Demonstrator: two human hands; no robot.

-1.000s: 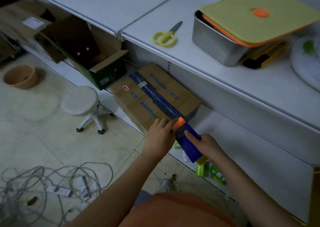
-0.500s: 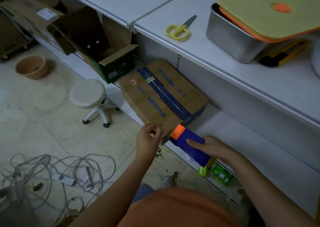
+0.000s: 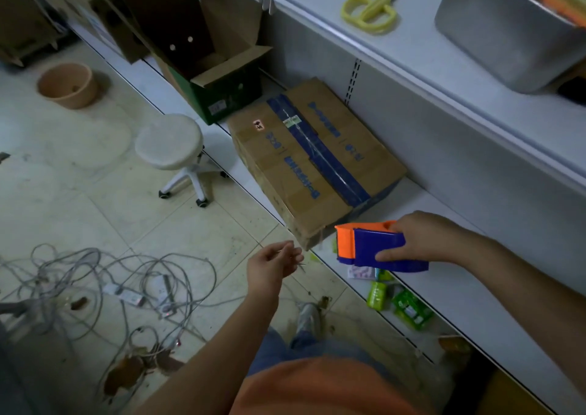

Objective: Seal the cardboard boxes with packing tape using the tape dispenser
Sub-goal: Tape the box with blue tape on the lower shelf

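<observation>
The closed brown cardboard box with blue printed bands (image 3: 314, 164) lies on the low white shelf (image 3: 450, 224), a strip of clear tape running along its top seam from the far left end to the near right end. The right hand (image 3: 421, 240) grips the blue and orange plastic tape dispenser (image 3: 377, 246), thumb along its near side and fingers over the top, holding it just off the box's near right corner and apart from it. The left hand (image 3: 272, 264) hangs in the air to the left of that corner, fingers loosely curled; something thin may be pinched at the fingertips, possibly a tape end, but the picture is too dim to be sure. The risk from here is a loose tape tail: if the strip's end over the near edge is not pressed down, it could lift and leave the flaps poorly held. A free end could also fold back and stick to itself or to the dispenser's blade.
</observation>
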